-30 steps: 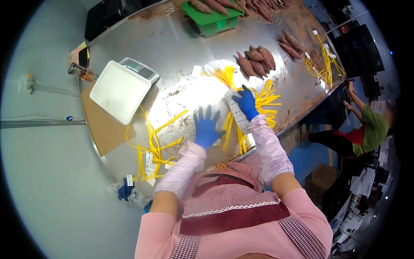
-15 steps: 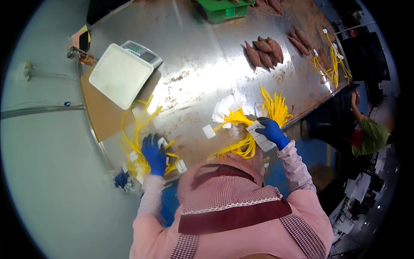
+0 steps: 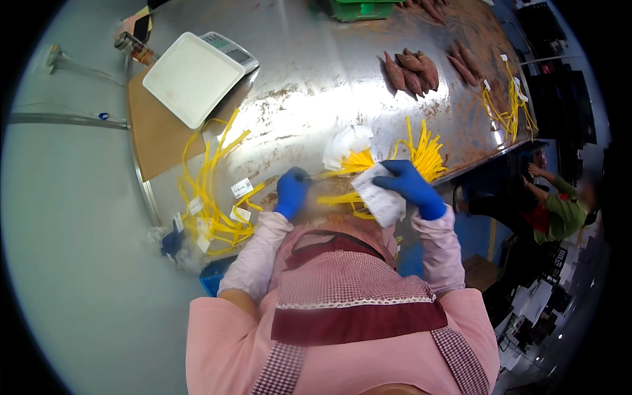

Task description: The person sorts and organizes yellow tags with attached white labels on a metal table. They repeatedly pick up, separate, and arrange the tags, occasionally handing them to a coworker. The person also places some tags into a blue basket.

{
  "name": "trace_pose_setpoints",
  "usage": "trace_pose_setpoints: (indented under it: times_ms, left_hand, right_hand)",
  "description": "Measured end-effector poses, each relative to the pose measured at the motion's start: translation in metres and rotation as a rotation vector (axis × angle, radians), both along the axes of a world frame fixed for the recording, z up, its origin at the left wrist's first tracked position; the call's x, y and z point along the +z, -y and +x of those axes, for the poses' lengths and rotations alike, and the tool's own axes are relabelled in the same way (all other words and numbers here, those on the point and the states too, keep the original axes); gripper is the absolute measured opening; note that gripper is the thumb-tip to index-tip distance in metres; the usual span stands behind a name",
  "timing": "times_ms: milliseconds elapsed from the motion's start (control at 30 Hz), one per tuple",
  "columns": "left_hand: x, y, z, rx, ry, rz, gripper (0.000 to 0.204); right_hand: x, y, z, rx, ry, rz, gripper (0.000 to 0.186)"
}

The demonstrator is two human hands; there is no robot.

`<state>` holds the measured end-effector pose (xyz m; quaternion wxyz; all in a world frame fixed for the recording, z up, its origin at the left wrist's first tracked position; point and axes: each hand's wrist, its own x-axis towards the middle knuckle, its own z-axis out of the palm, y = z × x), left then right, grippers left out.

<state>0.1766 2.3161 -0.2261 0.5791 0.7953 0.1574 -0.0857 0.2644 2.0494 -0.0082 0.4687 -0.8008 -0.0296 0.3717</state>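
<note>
My right hand (image 3: 413,187), in a blue glove, pinches white printed labels (image 3: 382,196). Beside it on the metal table lies a bundle of yellow straps (image 3: 426,157), with more strap lengths running under the labels toward the table's near edge. My left hand (image 3: 291,192), also blue-gloved, is closed at the left end of a yellow strap (image 3: 329,174) that runs from the bundle; its fingertips are partly hidden. White tags (image 3: 349,143) are spread just beyond. Left of my left hand lies a loose tangle of tagged yellow straps (image 3: 214,191).
A white scale (image 3: 192,79) stands on brown cardboard (image 3: 158,148) at far left, near a jar (image 3: 135,47). Sweet potatoes (image 3: 413,72) lie in piles beyond, near a green basket (image 3: 362,10). More yellow straps (image 3: 510,108) lie at the right edge. Another person (image 3: 559,210) is at right.
My left hand has moved right, from the loose strap tangle to the strap end near the middle. My right hand stays by the bundle, its labels now tilted. The view has shifted slightly.
</note>
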Motion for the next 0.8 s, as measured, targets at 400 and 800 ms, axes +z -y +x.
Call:
trace_pose_setpoints:
  times_ms: [400,800]
  left_hand:
    - [0.048,-0.041,-0.025,0.344,-0.086,-0.463,0.031]
    - [0.035,-0.03,-0.025,0.472,-0.144,-0.842,0.036]
  right_hand:
    - [-0.122,-0.119,-0.009,0.118,0.265,0.3,0.034]
    - [-0.125,-0.121,0.004,-0.028,0.089,0.198,0.033]
